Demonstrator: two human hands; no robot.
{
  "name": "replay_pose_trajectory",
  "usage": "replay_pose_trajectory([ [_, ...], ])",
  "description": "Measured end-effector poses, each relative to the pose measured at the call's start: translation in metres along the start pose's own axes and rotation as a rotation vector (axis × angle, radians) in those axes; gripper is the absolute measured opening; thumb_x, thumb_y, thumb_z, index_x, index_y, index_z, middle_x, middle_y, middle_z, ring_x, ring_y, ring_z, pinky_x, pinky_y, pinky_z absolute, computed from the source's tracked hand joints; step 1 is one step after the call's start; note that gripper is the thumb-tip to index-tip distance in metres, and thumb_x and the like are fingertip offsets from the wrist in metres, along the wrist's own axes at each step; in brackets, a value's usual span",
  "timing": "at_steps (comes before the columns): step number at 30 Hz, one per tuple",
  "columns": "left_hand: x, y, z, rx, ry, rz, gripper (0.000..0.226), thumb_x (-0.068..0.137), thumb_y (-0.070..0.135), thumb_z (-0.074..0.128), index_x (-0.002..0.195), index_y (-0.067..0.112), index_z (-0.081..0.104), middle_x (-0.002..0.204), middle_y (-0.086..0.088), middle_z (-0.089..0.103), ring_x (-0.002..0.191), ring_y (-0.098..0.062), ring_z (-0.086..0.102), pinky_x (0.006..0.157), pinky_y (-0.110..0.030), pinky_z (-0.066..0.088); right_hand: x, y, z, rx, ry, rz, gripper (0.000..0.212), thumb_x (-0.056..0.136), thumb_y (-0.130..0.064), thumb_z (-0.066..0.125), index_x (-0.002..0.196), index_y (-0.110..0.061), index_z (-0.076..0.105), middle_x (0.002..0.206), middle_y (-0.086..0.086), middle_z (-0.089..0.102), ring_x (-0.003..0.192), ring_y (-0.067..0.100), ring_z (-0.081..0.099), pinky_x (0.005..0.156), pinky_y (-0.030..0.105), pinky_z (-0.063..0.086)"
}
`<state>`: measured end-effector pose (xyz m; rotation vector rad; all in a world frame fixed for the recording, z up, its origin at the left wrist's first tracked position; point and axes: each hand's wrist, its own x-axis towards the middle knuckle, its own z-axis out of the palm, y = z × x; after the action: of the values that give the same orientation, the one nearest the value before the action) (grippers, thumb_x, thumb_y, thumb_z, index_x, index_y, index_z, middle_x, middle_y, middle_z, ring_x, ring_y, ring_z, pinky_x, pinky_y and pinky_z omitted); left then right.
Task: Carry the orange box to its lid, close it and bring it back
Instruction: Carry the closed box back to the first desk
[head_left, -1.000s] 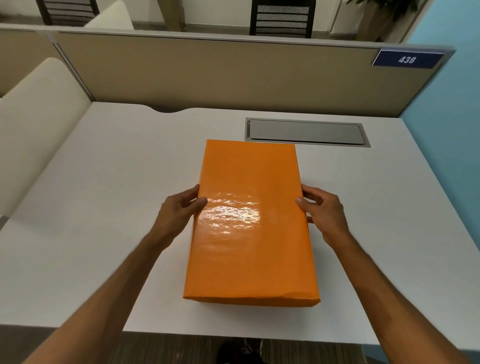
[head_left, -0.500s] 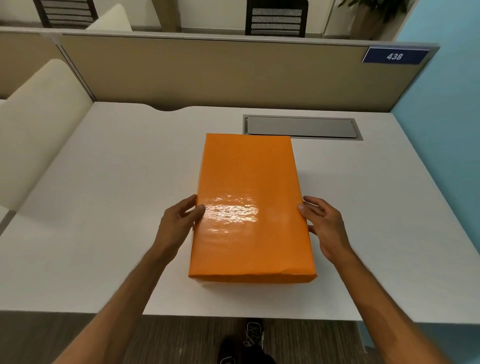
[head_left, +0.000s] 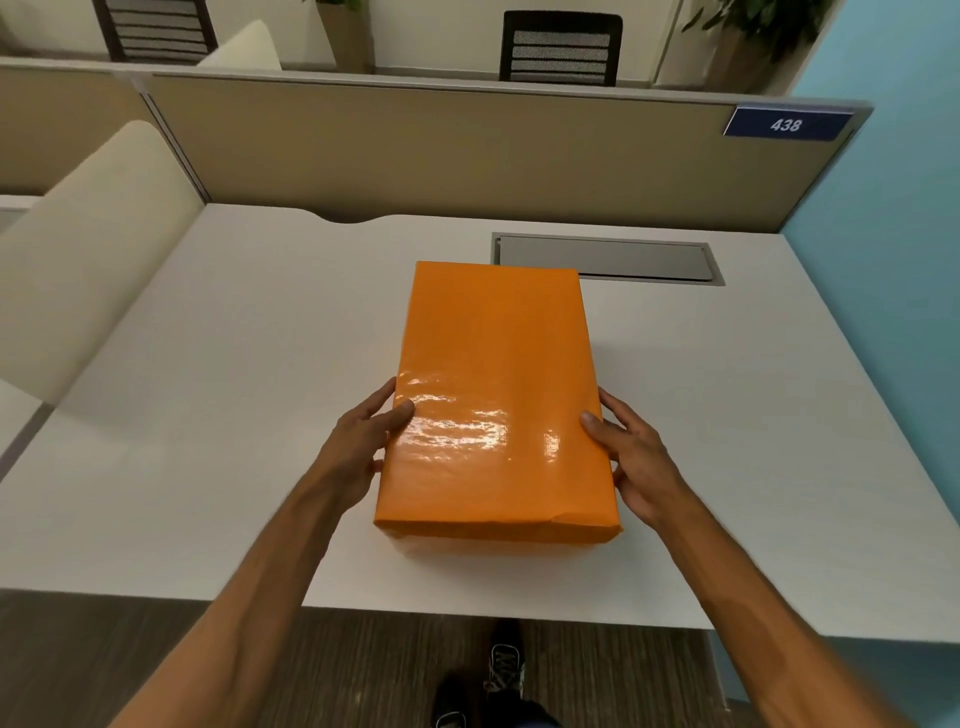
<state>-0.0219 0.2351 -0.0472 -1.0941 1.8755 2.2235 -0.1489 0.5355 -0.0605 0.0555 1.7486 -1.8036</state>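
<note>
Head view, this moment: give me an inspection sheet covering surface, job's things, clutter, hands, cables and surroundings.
Surface: white desk, with a grey cable hatch set flush near its far edge, shut.
Job's things: orange box, lid on, lying flat on the desk, its far right corner overlapping the hatch in this view.
Clutter: nothing seen.
Hands: left hand on the box's left side, right hand on its right side, thumbs on top; box held between them.
Cables: nothing seen.
Surroundings: beige partition with a blue 438 sign, blue wall at right, black chair beyond, shoes on the floor below.
</note>
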Motion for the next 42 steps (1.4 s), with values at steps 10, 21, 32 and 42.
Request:
replay_pose_trajectory([
  [10,0.004,0.041,-0.025,-0.022,0.115,0.107,0.053,0.091,0.038,0.065,0.141,0.039,0.050,0.124,0.006,0.065,0.110,-0.024,0.062,0.092,-0.051,0.050,0.035,-0.036,0.034,-0.041,-0.059,-0.086,0.071,0.080,-0.044,0.077,0.145,-0.040,0.046,0.130,-0.007,0.066,0.115,0.024,0.065,0.094,0.059,0.052],
  [21,0.010,0.079,-0.088,-0.008,0.286,0.169,0.053,0.092,0.035,0.063,0.143,0.032,0.050,0.128,0.000,0.062,0.109,-0.026,0.061,0.091,-0.049,0.049,0.079,-0.061,0.115,-0.041,-0.158,-0.089,0.071,0.080,-0.043,0.077,0.144,-0.039,0.046,0.127,-0.010,0.065,0.112,0.022,0.065,0.086,0.052,0.055],
  [32,0.082,0.140,-0.225,0.125,0.261,0.201,0.055,0.093,0.035,0.063,0.145,0.029,0.046,0.124,-0.004,0.064,0.101,-0.022,0.066,0.078,-0.039,0.053,0.149,-0.069,0.248,0.020,-0.170,-0.059,0.072,0.078,-0.042,0.079,0.143,-0.039,0.048,0.129,-0.007,0.066,0.114,0.025,0.065,0.091,0.059,0.053],
  [42,0.175,0.189,-0.360,0.188,0.203,0.133,0.048,0.096,0.033,0.058,0.141,0.020,0.046,0.127,-0.010,0.062,0.102,-0.023,0.065,0.075,-0.035,0.052,0.226,-0.077,0.393,0.070,-0.133,-0.031,0.075,0.076,-0.038,0.081,0.144,-0.038,0.048,0.129,-0.005,0.065,0.118,0.027,0.062,0.095,0.062,0.050],
])
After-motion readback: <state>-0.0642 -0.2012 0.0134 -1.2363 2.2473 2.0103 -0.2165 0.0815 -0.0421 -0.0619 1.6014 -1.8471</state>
